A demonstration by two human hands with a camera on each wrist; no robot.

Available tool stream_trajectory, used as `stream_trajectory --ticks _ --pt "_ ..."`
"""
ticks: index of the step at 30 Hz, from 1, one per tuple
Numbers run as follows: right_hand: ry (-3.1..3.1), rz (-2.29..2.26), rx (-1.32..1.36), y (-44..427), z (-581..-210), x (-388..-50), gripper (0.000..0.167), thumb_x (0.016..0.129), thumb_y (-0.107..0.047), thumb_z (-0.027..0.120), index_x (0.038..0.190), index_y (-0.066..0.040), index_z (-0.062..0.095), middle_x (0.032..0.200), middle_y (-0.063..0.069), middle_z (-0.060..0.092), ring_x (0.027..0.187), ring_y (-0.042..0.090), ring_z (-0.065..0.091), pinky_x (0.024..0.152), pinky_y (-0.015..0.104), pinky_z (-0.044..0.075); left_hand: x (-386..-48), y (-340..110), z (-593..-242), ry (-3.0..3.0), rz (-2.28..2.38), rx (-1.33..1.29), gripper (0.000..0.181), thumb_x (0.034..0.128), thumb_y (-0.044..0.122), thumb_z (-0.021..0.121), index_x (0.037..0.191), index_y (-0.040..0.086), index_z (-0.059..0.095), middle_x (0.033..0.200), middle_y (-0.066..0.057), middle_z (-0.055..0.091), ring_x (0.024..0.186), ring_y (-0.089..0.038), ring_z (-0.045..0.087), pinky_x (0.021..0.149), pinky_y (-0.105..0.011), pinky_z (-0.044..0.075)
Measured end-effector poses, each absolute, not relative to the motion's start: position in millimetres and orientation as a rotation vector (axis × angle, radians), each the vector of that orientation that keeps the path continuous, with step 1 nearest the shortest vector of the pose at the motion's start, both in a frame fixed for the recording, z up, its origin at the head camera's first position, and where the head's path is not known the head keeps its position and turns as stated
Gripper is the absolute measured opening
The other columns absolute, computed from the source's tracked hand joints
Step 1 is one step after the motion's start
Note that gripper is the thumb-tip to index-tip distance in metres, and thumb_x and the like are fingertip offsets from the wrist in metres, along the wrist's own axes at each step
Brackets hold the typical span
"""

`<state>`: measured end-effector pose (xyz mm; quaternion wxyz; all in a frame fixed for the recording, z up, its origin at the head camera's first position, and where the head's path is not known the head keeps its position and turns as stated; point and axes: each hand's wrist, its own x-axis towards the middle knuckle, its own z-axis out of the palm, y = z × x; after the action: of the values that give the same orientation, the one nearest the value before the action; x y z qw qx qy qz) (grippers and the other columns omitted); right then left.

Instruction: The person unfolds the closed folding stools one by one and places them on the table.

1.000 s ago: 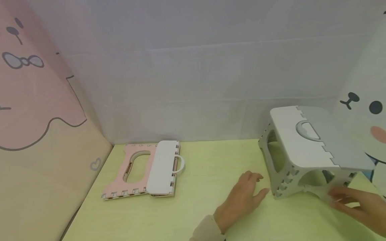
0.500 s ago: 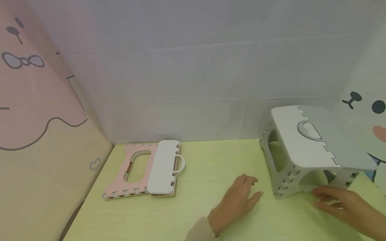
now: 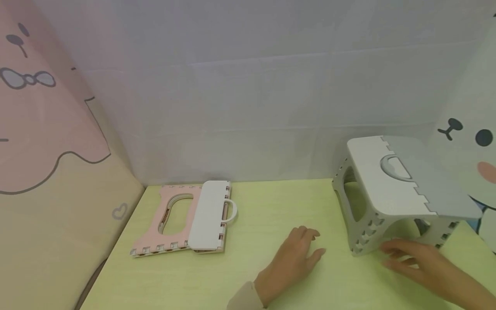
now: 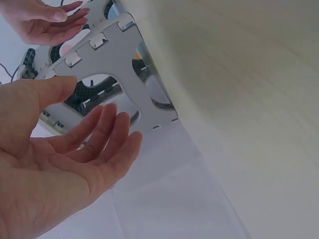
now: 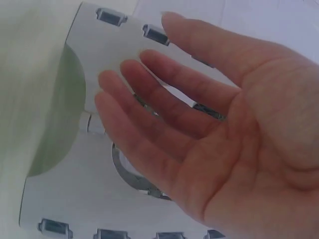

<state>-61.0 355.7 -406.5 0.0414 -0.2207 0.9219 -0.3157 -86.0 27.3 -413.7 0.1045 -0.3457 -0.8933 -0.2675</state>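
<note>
There are two stools point(image 3: 403, 176) point(image 3: 208, 215), two hands point(image 3: 288, 262) point(image 3: 420, 265), one table point(image 3: 271, 206).

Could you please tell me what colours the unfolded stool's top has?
The stool top is white and light grey, best seen in the head view.

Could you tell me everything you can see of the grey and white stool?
The stool looks like hard plastic. Its top is half white, half grey, with a notched seam and a curved handle near the middle. The side panels have large openings. It stands upright, unfolded, on the yellow-green table. The right hand is near its lower edge; contact is unclear. The left hand is apart from it.
</note>
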Motion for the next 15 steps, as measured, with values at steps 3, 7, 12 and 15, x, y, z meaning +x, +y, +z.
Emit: stream_trajectory --ticks 3,7,12,15 --pt "2.823 -1.055 -0.801 350.9 -409.7 -60.4 0.025 0.084 0.0 0.08 0.105 0.006 0.069 0.101 0.001 0.072 0.086 -0.007 0.062 0.06 0.025 0.058 -85.1 22.6 -412.0 -2.661 -0.807 -1.012 0.031 0.0982 0.024 0.072 0.121 0.005 0.065 0.105 -0.003 0.064 0.093 -0.009 0.057 0.076 -0.01 0.046" --pt "2.734 -1.08 -0.814 343.9 -407.3 -61.4 0.024 0.088 0.0 0.077 0.11 0.007 0.068 0.105 0.003 0.072 0.088 -0.007 0.061 0.062 0.026 0.058 -83.3 17.7 -412.1 -2.653 -0.792 -1.013 0.031 0.0977 0.024 0.073 0.121 0.005 0.065 0.105 -0.002 0.065 0.092 -0.008 0.057 0.075 -0.008 0.045" --pt "2.699 -1.055 -0.793 332.8 -405.6 -61.9 0.025 0.092 -0.005 0.075 0.114 0.003 0.069 0.108 0.011 0.07 0.09 -0.006 0.061 0.066 0.026 0.059 -81.2 12.5 -412.9 -2.641 -0.775 -1.018 0.03 0.0976 0.023 0.073 0.12 0.005 0.065 0.104 -0.001 0.065 0.091 -0.008 0.058 0.077 -0.008 0.045" --pt "2.714 -1.072 -0.835 326.4 -407.9 -61.8 0.025 0.091 -0.006 0.076 0.114 0.0 0.07 0.109 0.008 0.071 0.091 -0.005 0.062 0.066 0.026 0.059 -80.5 8.7 -413.5 -2.644 -0.776 -1.019 0.03 0.0976 0.023 0.073 0.12 0.005 0.065 0.105 -0.001 0.065 0.091 -0.009 0.057 0.077 -0.009 0.046"
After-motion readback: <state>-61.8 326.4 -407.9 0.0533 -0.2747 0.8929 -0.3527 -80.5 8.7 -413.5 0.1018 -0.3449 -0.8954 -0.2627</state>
